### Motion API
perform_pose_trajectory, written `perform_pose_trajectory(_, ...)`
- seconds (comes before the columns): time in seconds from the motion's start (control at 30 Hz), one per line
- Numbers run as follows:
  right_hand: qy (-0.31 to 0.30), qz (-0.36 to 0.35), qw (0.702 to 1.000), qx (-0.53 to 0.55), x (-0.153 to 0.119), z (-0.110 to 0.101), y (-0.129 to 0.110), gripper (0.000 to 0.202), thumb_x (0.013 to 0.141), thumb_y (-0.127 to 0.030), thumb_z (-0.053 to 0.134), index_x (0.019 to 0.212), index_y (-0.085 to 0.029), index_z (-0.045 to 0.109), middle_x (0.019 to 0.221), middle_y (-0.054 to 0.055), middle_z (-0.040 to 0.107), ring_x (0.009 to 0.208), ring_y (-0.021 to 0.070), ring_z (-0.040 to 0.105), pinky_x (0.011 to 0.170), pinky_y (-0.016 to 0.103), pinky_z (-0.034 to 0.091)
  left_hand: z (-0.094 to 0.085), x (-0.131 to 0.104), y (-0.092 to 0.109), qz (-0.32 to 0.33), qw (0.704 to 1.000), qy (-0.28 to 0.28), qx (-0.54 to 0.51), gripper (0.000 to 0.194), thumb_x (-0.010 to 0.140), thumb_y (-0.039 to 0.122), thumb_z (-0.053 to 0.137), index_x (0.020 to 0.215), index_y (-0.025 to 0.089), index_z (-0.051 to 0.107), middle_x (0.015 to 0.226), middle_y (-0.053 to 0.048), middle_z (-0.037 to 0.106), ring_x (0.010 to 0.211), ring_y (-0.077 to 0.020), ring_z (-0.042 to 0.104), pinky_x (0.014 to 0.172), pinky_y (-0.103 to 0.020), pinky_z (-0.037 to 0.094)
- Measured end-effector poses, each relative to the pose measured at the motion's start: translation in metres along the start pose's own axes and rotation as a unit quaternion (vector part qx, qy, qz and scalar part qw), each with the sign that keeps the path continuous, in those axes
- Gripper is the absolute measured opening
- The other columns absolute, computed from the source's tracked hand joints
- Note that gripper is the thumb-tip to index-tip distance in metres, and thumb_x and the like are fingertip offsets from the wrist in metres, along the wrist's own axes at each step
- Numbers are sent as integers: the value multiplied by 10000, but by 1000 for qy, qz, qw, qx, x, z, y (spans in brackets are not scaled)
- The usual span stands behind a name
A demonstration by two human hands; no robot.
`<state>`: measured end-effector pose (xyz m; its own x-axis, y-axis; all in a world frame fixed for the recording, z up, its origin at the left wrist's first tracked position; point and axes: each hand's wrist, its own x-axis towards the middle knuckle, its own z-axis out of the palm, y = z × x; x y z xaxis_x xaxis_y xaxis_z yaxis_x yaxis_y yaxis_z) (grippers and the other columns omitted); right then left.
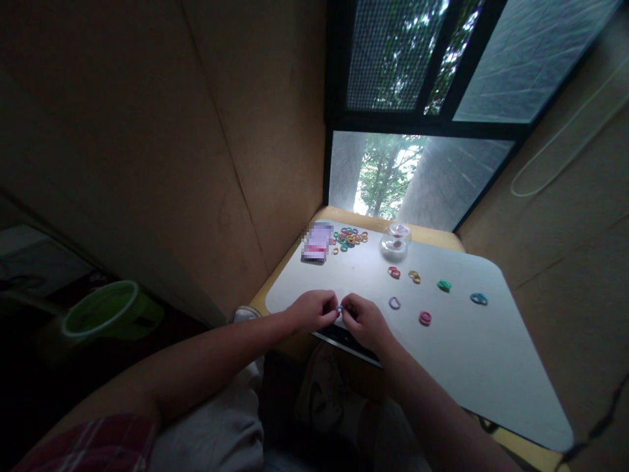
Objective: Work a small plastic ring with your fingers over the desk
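My left hand [317, 311] and my right hand [362, 320] meet over the near edge of the white table [457, 354]. Both are closed in a pinch on one small blue hair tie [339, 309], partly hidden by the fingertips. Right of my hands lie a loose lavender hair tie [394, 303] and a small group of pink hair ties [425, 318]. Farther back, separate groups sit in a row: red hair ties [394, 272], yellow hair ties [415, 276], green hair ties [444, 286] and blue hair ties [478, 299]. A mixed-colour pile of hair ties [350, 238] is at the back left.
A phone [317, 242] with a blurred screen lies left of the pile. A clear plastic container [394, 244] stands at the table's back. Beyond it is a window [393, 174]; wooden walls flank the table. A green bucket [111, 311] is at the lower left.
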<state>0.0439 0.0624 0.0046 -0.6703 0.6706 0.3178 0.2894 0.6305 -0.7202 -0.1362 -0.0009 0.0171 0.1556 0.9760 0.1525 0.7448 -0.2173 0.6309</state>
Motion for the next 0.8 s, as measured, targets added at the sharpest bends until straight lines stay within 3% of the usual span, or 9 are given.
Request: perform_pose_trajectory(0.8,-3,-4,1000,-4,0,-1,-1,62,804,-207,528,759,-202,571,620,-28,552,561,120,469,551,228,350,0,-1,0,1,1000,4,4,100,800,272,584,807,178,615,714,5,629,642,-127,532,588,-231,366)
